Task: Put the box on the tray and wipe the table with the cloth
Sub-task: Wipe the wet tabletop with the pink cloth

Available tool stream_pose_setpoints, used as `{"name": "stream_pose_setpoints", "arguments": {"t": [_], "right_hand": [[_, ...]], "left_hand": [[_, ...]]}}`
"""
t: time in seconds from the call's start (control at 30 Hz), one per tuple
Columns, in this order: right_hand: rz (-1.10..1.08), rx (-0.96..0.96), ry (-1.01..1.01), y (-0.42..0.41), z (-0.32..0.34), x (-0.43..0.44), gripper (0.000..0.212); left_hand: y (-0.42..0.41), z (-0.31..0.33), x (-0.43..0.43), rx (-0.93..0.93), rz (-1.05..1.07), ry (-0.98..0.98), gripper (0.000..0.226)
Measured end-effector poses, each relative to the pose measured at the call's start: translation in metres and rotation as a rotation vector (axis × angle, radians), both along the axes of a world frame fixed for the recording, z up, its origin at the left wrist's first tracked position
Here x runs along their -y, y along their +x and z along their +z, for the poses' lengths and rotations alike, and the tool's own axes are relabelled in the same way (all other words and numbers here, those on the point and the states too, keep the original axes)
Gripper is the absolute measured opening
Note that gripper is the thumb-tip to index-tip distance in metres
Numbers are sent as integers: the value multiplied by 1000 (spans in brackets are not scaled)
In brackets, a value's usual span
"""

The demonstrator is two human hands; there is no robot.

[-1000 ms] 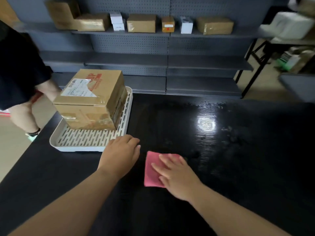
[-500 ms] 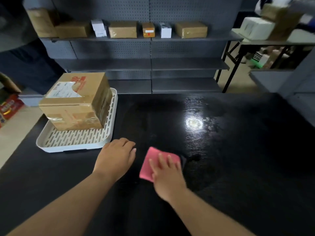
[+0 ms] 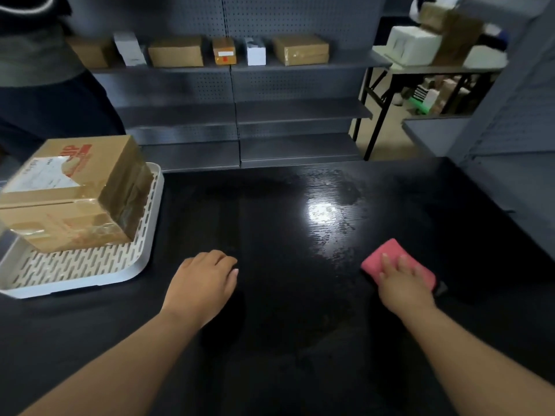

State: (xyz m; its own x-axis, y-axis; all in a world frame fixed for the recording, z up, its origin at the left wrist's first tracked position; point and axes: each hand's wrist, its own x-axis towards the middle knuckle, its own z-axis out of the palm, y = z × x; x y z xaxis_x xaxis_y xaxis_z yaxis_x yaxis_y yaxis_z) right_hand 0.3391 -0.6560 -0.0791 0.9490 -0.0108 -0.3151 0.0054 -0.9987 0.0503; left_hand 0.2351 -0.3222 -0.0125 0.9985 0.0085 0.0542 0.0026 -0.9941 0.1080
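Up and to the left of our left hand (image 3: 204, 283), the box (image 3: 72, 190) sits on the slotted tray (image 3: 90, 271), so that half looks done. That hand rests on the table (image 3: 285, 325), fingers loosely curled, holding nothing. Well to its right, our right hand (image 3: 402, 283) lies flat with fingers spread, pressing the pink cloth (image 3: 390, 256), whose long axis slants away to the left. The wet sheen lies just up and left of the cloth, nearest the right hand, so we judge the next stroke sweeps there. Since half a second ago the cloth has slid from beside the left hand far out to the right.
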Motion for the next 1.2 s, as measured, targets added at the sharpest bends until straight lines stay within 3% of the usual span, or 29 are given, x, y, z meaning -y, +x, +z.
{"name": "stream_pose_setpoints", "arguments": {"t": [0.23,0.5,0.63,0.73,0.9,1.0,1.2], "right_hand": [[186,-57,63,10,-6,-28,54],[235,-94,99,172,-9,-50,54],[154,-158,101,242,-1,-72,54],[169,-154,140,237,4,-104,56],[692,-36,226,108,-2,-140,58],[864,-82,282,64,-4,-121,50],[829,-12,248,181,-1,-119,47]], "left_hand": [[56,-10,35,-46,-10,-3,39],[112,-26,45,-124,75,14,41],[128,-31,35,-148,148,17,42],[137,-30,24,-151,196,11,42],[151,-23,13,-120,272,26,40],[158,-19,10,-109,281,32,38],[160,-18,14,-118,281,30,38]]}}
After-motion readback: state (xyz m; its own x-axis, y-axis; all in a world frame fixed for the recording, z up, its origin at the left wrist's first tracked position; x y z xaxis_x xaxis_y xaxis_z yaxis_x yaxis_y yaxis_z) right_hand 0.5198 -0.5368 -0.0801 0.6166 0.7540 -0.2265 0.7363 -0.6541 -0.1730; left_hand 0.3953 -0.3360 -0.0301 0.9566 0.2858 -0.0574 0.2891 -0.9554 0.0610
